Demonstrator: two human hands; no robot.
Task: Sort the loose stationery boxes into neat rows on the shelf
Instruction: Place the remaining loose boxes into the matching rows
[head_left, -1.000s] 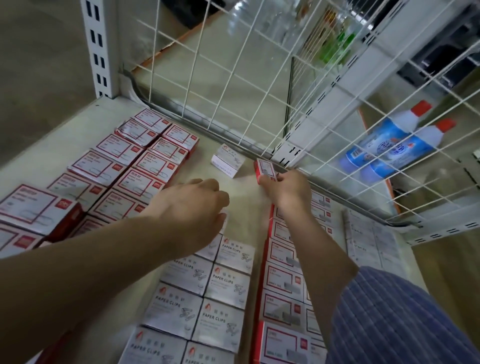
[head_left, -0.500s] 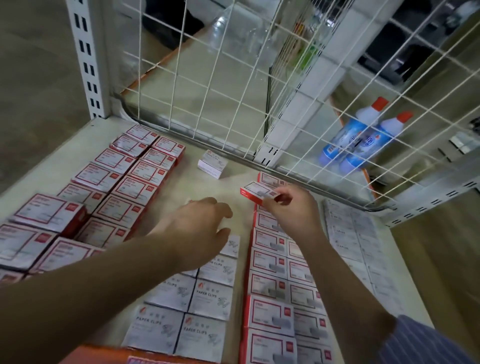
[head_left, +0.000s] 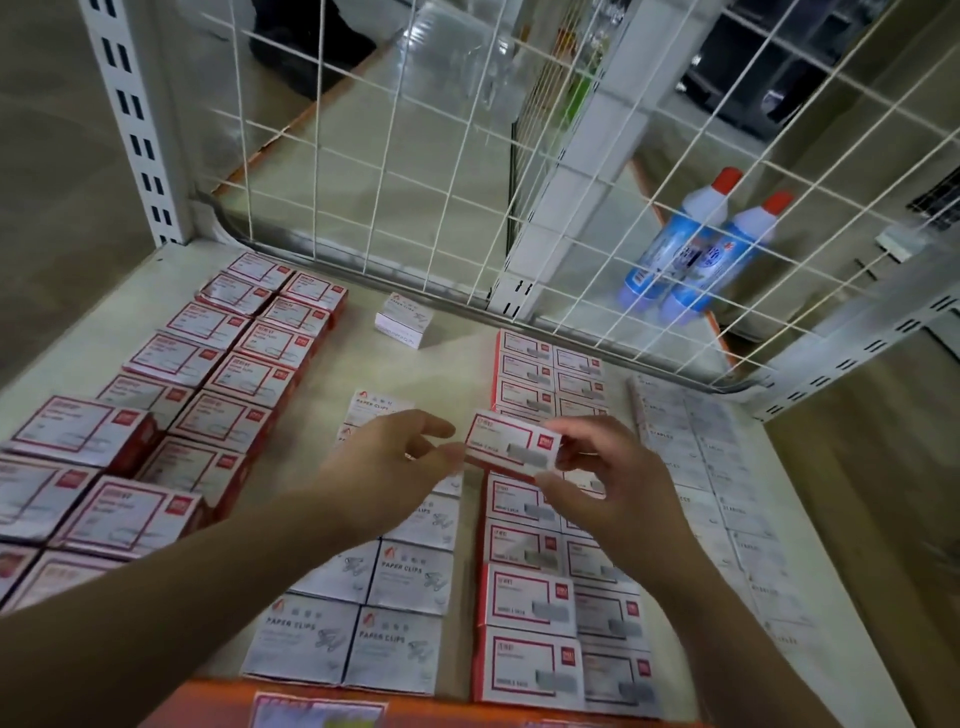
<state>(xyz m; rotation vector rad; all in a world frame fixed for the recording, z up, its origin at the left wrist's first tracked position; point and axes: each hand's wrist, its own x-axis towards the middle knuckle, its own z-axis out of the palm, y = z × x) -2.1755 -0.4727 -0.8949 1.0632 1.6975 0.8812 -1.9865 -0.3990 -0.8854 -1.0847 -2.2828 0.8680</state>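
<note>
A small red and white stationery box (head_left: 506, 446) hangs above the shelf (head_left: 457, 358), held between both hands. My right hand (head_left: 608, 488) pinches its right end with thumb and fingers. My left hand (head_left: 387, 465) touches its left end with thumb and fingertips. Below it run two rows of red and white boxes (head_left: 524, 597). White paper clip boxes (head_left: 363, 603) lie in rows left of them. One loose white box (head_left: 404, 319) stands alone near the back wire grid.
Larger red boxes (head_left: 218, 374) fill the shelf's left side, some stacked. Pale staple boxes (head_left: 711, 467) line the right side. A white wire grid (head_left: 467, 171) closes the back, with two blue bottles (head_left: 696, 249) behind it. An orange shelf edge (head_left: 311, 696) runs along the front.
My right hand has carried the red and white box from the back of the row toward me. My left hand has come up to meet its left end.
</note>
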